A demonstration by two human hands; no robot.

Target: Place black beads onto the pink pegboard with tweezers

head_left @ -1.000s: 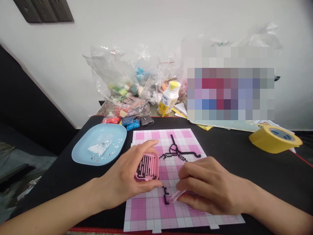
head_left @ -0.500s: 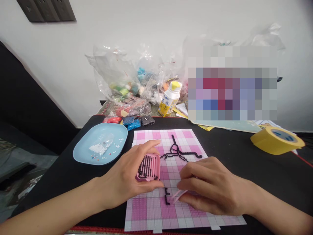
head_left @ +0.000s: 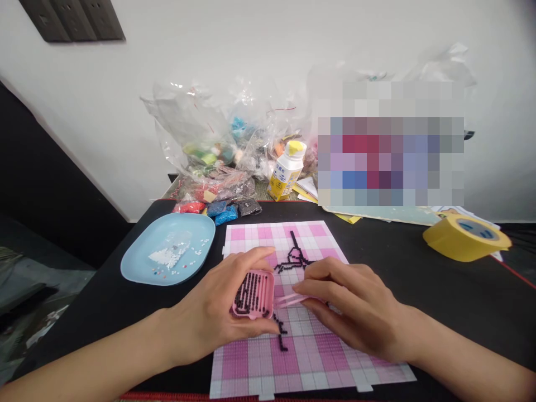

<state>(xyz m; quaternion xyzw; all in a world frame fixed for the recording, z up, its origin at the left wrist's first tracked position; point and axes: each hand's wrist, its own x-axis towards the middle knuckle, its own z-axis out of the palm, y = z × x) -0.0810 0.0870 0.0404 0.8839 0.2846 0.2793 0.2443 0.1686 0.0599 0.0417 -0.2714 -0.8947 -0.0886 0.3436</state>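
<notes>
My left hand [head_left: 218, 301] is closed around a small pink ridged tray [head_left: 271, 290] with black beads [head_left: 252, 290] lined up in its grooves. Between the fingers of my right hand [head_left: 355, 307] are pink tweezers [head_left: 288, 300], their tips pointing left at the tray's right edge. Whether the tips hold a bead is too small to tell. Both hands are over a pink and white checked pegboard [head_left: 310, 371]. Black beads on it form a branching line [head_left: 295, 257] towards the back and a short stepped line [head_left: 282, 335] near the front. My right hand hides part of the branching line.
A light blue plate [head_left: 129, 262] at left carries a bag of white beads [head_left: 170, 254] and loose beads. Behind stand bead packets [head_left: 226, 214], clear plastic bags [head_left: 184, 117] and a white and yellow bottle [head_left: 287, 170]. A yellow tape roll [head_left: 450, 243] lies at right.
My right hand has brought the tweezers up and left, from above the front stepped line to the tray's right edge. My left hand still holds the tray in nearly the same place.
</notes>
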